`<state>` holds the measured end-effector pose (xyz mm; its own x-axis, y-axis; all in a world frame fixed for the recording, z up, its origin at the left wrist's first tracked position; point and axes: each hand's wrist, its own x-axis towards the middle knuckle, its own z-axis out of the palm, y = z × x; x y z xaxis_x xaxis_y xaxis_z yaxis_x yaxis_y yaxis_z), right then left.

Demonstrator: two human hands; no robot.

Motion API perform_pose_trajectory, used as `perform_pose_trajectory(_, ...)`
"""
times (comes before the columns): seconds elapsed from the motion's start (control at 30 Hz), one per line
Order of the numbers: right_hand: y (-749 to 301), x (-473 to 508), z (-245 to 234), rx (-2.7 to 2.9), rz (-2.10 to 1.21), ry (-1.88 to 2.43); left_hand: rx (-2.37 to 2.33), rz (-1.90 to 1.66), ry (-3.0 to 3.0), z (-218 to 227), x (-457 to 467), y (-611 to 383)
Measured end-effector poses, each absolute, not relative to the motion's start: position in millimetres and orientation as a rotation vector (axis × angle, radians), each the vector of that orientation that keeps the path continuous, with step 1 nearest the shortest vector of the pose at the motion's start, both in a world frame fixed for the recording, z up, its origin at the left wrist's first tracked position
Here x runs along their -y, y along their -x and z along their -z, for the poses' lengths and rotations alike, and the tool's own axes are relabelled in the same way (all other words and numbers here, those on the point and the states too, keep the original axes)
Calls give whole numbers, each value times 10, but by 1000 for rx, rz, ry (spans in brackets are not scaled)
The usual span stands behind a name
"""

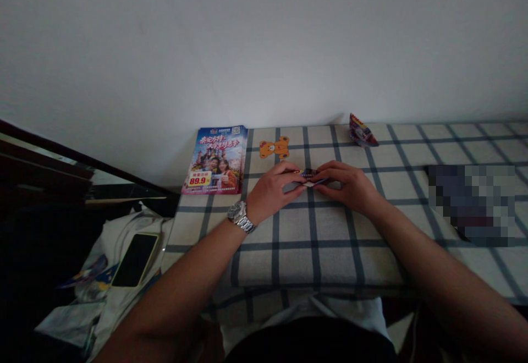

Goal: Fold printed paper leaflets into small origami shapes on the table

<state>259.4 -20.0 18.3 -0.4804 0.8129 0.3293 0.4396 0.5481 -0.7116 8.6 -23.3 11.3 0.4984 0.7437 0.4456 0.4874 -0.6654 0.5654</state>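
Observation:
Between my two hands is a small folded piece of printed paper [308, 178], held just over the checked tablecloth. My left hand [277, 187], with a metal watch on its wrist, pinches the paper's left end. At the right end, the fingers of my right hand [345, 184] are closed on the same paper. Its middle shows dark print and a pale lower part; the ends are hidden by my fingers. Beyond my right hand, a folded paper boat [362, 132] in similar printed paper stands near the wall.
A stack of printed flyers [216, 159] lies at the table's left. A bear-shaped picture [274, 147] is on the checked tablecloth [272, 264]. At the right is a blurred-out dark item [470, 206]. A phone [135, 260] rests on a white bag beside the table, lower left.

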Motion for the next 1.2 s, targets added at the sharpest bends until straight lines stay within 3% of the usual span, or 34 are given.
perform_pose_trajectory(1.2, -2554, 215, -108, 1830, -1088, 1198, -1115, -954, -1984, -216, 241, -128)
